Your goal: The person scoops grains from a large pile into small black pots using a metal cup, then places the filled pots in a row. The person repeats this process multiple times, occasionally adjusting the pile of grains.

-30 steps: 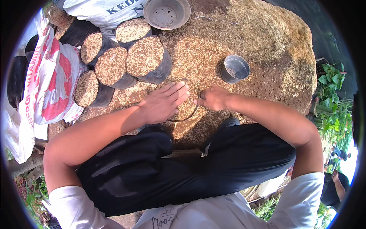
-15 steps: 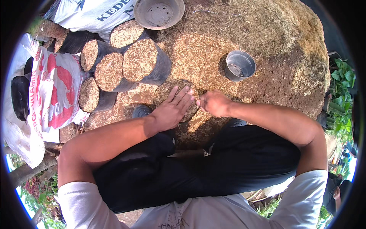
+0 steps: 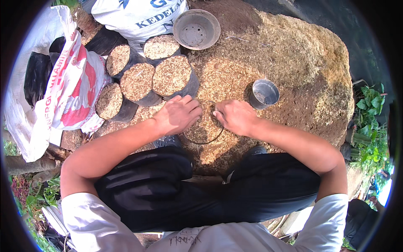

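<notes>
A round black grow bag (image 3: 204, 143), filled to the top with pale brown chopped husk mix, stands on the ground between my feet. Only its thin rim and the fill show clearly. On its left side my left hand (image 3: 178, 114) curls its fingers over the far left edge of the rim. My right hand (image 3: 237, 117), knuckles up and fingers bunched, pinches the rim on the right. A small dark pot (image 3: 265, 94) stands just beyond the right hand.
Several filled black bags (image 3: 136, 82) cluster at the left, by a red and white sack (image 3: 79, 98) and a white sack (image 3: 140, 19). A grey basin with holes (image 3: 196, 29) stands at the back. The husk heap (image 3: 310, 80) spreads right, toward green plants (image 3: 371, 105).
My left hand has gone from lying flat with fingers stretched across the fill to curling at the rim. The right hand stays at the right edge. The whole view has shifted.
</notes>
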